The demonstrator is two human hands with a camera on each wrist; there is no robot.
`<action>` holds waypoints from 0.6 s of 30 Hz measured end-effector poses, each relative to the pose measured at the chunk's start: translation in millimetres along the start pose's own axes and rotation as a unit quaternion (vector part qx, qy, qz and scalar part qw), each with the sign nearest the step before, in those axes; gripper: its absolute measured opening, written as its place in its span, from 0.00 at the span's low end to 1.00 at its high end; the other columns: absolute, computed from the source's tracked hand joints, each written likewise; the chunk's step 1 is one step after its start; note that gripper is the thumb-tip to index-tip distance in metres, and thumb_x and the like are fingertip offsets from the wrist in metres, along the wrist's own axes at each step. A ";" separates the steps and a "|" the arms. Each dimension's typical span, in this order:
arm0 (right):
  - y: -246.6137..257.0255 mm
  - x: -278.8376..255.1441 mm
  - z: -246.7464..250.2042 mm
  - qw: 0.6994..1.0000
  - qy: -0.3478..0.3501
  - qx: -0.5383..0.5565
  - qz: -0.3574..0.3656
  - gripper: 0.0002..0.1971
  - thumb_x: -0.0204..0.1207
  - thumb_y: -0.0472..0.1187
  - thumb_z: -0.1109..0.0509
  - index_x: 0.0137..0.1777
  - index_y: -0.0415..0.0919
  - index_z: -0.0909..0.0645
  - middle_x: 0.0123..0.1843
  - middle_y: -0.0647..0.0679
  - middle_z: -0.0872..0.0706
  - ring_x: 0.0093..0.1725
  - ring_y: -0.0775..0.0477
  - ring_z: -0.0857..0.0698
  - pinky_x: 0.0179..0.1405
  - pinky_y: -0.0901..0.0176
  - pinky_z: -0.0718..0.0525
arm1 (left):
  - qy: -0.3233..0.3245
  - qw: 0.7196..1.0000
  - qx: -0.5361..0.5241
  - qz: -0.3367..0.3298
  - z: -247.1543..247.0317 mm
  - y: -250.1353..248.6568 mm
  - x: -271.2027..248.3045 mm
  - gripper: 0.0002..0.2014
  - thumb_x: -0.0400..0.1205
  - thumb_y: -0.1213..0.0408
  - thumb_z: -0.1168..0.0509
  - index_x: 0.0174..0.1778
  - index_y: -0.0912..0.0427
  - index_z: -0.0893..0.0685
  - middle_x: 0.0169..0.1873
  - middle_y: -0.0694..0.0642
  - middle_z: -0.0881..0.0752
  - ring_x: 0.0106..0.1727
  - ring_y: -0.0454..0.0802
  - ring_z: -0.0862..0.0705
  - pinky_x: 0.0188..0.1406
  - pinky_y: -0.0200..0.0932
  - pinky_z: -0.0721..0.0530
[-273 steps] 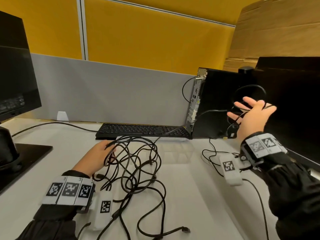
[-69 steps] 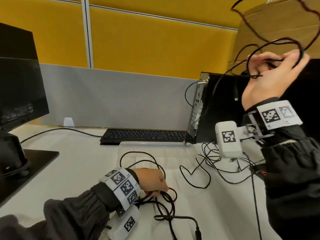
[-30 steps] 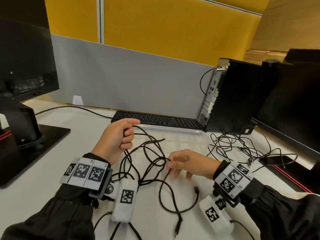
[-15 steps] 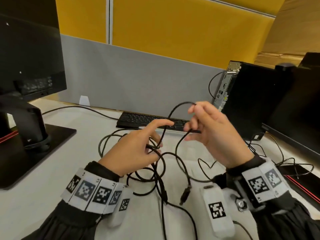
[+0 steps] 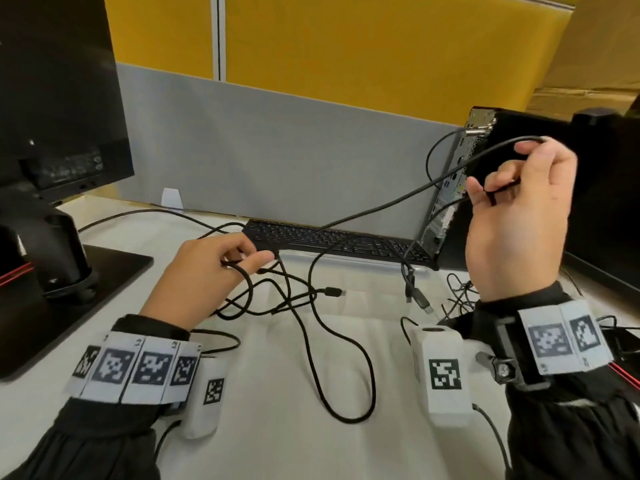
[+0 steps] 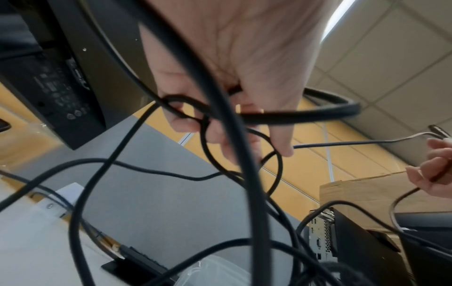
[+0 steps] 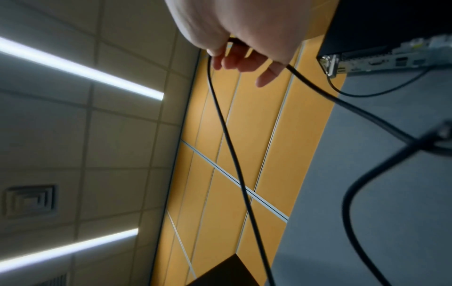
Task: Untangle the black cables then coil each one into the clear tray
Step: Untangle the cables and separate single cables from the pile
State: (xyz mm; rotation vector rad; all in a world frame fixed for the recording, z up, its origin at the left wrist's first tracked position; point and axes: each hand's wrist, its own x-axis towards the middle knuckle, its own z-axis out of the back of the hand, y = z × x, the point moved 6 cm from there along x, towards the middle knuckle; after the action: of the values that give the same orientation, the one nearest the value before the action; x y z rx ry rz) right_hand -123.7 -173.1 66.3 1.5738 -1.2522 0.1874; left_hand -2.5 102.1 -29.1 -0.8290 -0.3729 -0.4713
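Observation:
Several black cables (image 5: 298,299) lie tangled in loops on the white desk, over the clear tray (image 5: 374,264) in front of the keyboard. My left hand (image 5: 214,271) sits low at the tangle's left and pinches a loop; the left wrist view shows its fingers (image 6: 220,125) curled round cable strands. My right hand (image 5: 519,209) is raised at the right, fingers curled on one black cable (image 5: 381,206) that stretches taut down to the left hand. The right wrist view shows that cable (image 7: 232,151) hanging from the fingers (image 7: 244,58). A plug (image 5: 419,301) dangles below the right hand.
A black keyboard (image 5: 346,242) lies behind the tray. A PC tower (image 5: 519,188) stands at the right, with a heap of thin wires (image 5: 460,292) at its foot. At the left is a monitor (image 5: 52,98) on its stand (image 5: 69,289). A grey divider (image 5: 277,150) closes the back.
The hands have drawn apart. My right hand rose up and to the right, pulling one cable taut. My left hand dropped to the left with a loop in its fingers.

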 end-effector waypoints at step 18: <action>23.8 22.2 5.1 0.845 0.080 -0.444 0.287 0.12 0.85 0.45 0.45 0.43 0.44 0.25 0.36 0.52 0.27 0.39 0.55 0.32 0.45 0.50 0.34 | 0.034 0.988 0.030 0.148 4.0 39.1 0.4 0.29 0.67 0.31 0.42 0.28 0.57 0.17 0.26 0.56 0.17 0.36 0.54 0.18 0.45 0.51 0.21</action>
State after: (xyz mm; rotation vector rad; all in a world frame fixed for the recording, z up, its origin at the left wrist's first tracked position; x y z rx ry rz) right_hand -134.9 -187.8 93.7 0.3578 -1.3606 0.0851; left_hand 18.2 127.9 -50.3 -0.7928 -0.1953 -0.2101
